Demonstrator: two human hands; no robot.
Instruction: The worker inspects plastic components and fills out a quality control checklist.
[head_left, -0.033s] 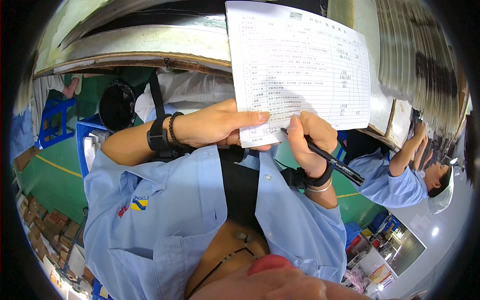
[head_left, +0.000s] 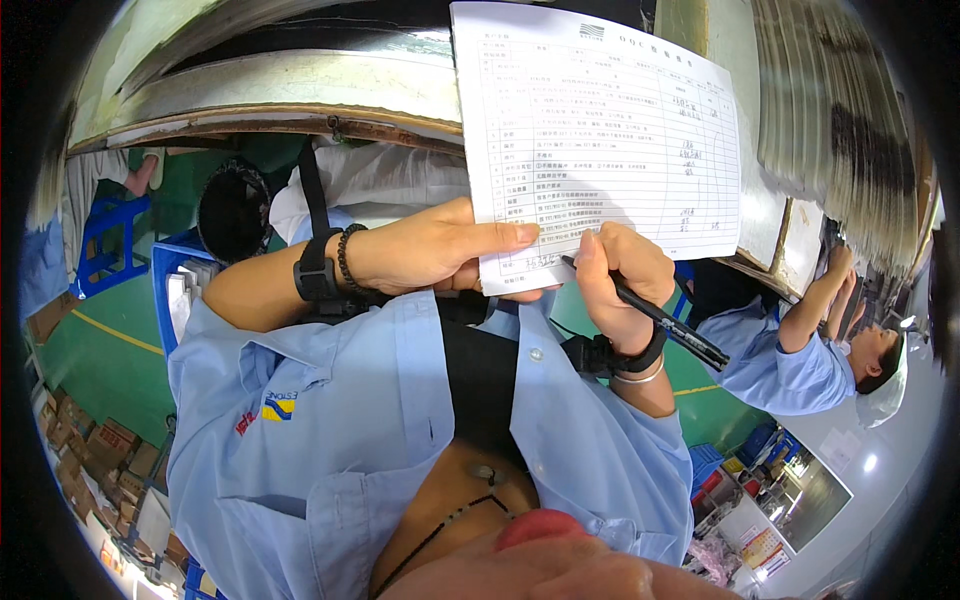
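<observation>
A white printed form (head_left: 600, 130) with a table and some handwriting, seemingly a stack of sheets, is held up in front of my chest. My left hand (head_left: 450, 248) grips its lower left edge, thumb on top and fingers beneath. A black pen (head_left: 670, 325) is pinched in my right hand (head_left: 625, 285), its tip at the handwriting along the form's bottom edge. The top of the form overlaps the bench edge.
A worn bench edge (head_left: 290, 105) runs across the far side. Tall stacks of thin sheets (head_left: 830, 130) stand at the far right, where a co-worker in a blue shirt (head_left: 790, 365) works. A blue bin (head_left: 180, 290) and a blue stool (head_left: 110, 245) are at left.
</observation>
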